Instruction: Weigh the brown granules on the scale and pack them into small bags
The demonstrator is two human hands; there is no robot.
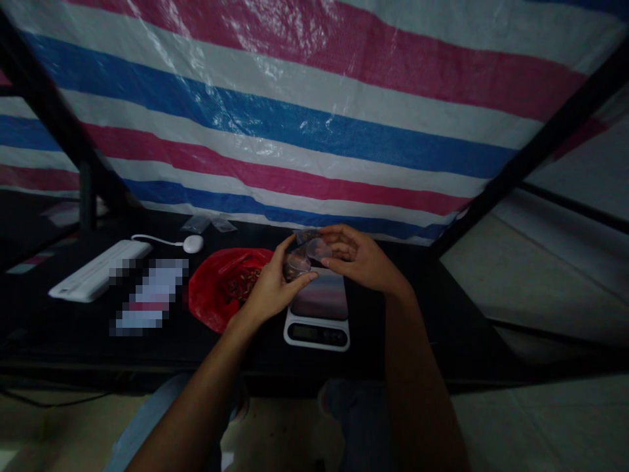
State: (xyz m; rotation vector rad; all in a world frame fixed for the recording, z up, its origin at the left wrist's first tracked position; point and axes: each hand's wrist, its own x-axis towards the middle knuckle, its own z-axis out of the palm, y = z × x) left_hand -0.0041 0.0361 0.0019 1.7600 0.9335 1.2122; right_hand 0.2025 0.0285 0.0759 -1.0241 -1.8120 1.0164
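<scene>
Head view, looking down on a black counter (236, 354). Just above the pan of a digital kitchen scale (317, 334), a left hand (272, 285) curled closed around a small clear plastic cup (296, 266), with dark contents faintly visible through the wall. Just right of it, over the scale, a right hand (361, 259), half closed, with fingers (339, 246) wrapped on a second clear plastic piece (314, 249), possibly a lid; exact shape hidden by glare and fingers. Both hands gripping, neither open, the two clear pieces touching or nearly so.

Sound handling here: working directly over the pan, so that any spill lands there rather than on the counter; cup kept level, fingers firm on the plastic.

Left of the scale and close by, a red plastic bag (223, 288) holding dark dried pieces (240, 285). Farther left of the scale, a pixelated flat item (150, 295), then a white power bank (98, 269) cabled to a round white gadget (193, 244). Behind the scale, two small clear bags (210, 224) and a striped tarpaulin (295, 111).
</scene>
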